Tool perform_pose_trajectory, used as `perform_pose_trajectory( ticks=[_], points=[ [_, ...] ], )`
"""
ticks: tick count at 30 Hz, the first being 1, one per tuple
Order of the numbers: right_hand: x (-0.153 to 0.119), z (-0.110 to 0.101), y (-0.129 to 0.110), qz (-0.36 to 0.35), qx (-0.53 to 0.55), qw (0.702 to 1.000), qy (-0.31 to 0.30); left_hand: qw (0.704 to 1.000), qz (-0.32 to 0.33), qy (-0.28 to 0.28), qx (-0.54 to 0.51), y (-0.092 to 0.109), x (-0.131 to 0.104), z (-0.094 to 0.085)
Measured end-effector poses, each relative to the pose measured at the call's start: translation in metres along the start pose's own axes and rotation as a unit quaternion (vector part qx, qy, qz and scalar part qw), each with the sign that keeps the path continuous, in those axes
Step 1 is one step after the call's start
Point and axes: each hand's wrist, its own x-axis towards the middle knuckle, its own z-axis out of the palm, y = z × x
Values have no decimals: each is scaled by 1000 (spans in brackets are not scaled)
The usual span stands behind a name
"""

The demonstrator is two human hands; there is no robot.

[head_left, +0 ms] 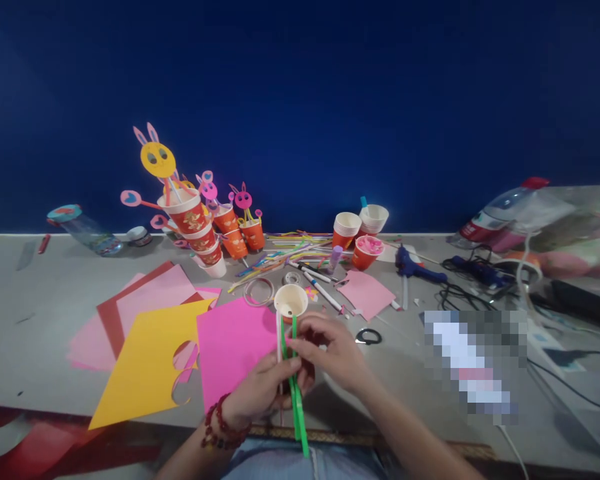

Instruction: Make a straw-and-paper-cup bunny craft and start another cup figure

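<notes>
My left hand (263, 387), with red bead bracelets on its wrist, is closed around green straws (298, 410) and a pale straw (280, 333) near the table's front edge. Bent over the same bundle from the other side, my right hand (330, 343) pinches the green straws near their upper part. A paper cup (291, 301) stands just beyond the straw tips, its open mouth towards me and small dark spots inside. Whether the straws touch the cup, I cannot tell. Under the left hand's side lies a bright pink paper sheet (237, 340).
Yellow paper (140, 360) with cut-outs lies left. Rabbit-decorated cups (190, 213) stand stacked behind it. Loose straws (300, 247), markers (323, 293), tape rolls (259, 292) and cup stacks (347, 227) fill the back. Scissors (369, 336), a glue gun (420, 267) and cables are right.
</notes>
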Motion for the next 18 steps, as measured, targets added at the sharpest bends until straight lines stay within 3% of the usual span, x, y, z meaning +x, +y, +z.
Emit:
perform_pose_trajectory(
  ticks=[10,14,18],
  points=[
    [4,5,15,33,55,998,-20,998,-20,-20,-59,0,4,8],
    [4,2,12,70,120,990,-6,993,-20,71,-97,-2,9,10],
    [4,2,10,40,92,995,-22,978,13,194,-75,-5,9,9]
  ],
)
